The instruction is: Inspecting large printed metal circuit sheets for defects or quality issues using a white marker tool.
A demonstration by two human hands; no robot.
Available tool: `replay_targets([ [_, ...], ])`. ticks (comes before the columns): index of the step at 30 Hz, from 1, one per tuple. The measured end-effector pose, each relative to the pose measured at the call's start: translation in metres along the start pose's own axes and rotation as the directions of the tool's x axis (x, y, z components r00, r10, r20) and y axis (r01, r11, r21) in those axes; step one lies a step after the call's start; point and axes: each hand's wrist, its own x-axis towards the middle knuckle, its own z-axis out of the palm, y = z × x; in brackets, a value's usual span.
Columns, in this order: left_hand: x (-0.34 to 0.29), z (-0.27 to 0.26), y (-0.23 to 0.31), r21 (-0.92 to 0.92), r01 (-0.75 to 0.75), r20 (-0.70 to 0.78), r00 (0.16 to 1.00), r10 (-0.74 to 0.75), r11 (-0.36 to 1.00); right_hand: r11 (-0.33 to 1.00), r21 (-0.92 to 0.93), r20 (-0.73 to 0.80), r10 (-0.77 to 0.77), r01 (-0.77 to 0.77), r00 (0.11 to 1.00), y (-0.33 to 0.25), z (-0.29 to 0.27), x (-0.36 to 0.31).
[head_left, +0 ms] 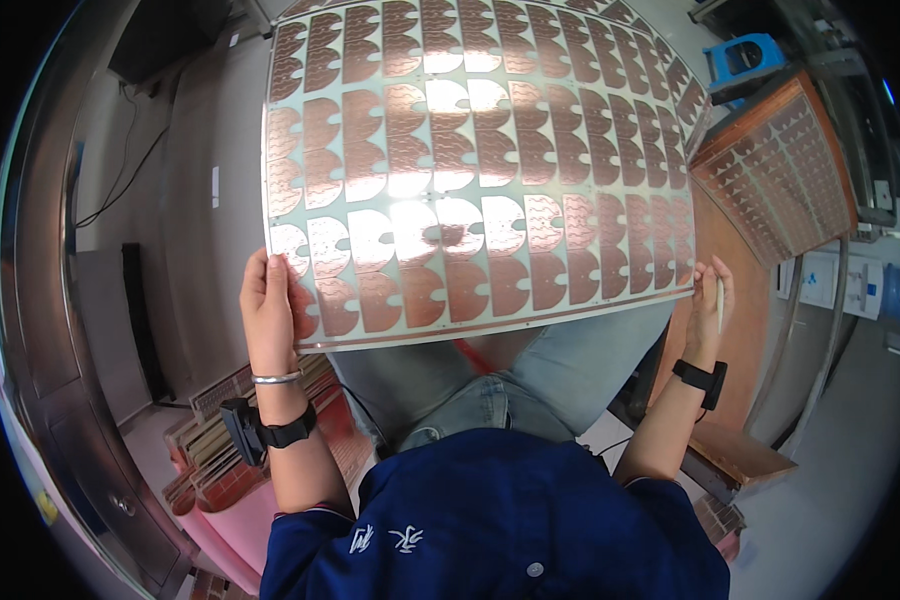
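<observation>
A large copper-patterned circuit board panel (450,280) lies across the front of me, above my thighs, with rows of shiny rounded copper shapes on pale green. My left hand (268,305) grips its near left corner, thumb on top and fingers beneath. At the near right corner, my right hand (708,300) holds the panel's edge with its fingertips. A thin white stick (720,302), pen-like, also shows in that hand. Bright glare covers the panel's middle. What supports its far side is hidden.
Several stacked panels (210,450) and pink sheets (230,530) stand low at my left. Another copper-patterned panel (780,180) leans on a brown board at the right, near a blue stool (742,60). A metal cabinet (110,480) borders the left.
</observation>
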Motion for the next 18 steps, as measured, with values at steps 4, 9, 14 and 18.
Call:
replay_targets([
  [4, 0.005, 0.004, -0.015, -0.016, -0.015, -0.066, 0.998, 0.014, 1.000, 0.982, 0.184, -0.021, 0.046, -0.041, 0.999, -0.002, -0.003, -0.003],
  [9, 0.009, 0.015, -0.023, -0.038, -0.115, -0.122, 0.986, 0.110, 0.993, 0.926, 0.373, -0.080, 0.087, -0.051, 0.993, -0.016, 0.001, -0.007],
  [14, 0.011, 0.017, -0.029, -0.077, -0.140, -0.108, 0.985, 0.131, 0.987, 0.878, 0.477, -0.113, 0.093, -0.028, 0.989, -0.035, 0.004, -0.012],
  [18, 0.018, 0.012, -0.040, -0.141, -0.174, -0.084, 0.983, 0.163, 0.975, 0.842, 0.539, -0.100, 0.052, 0.010, 0.994, -0.051, 0.005, -0.019],
])
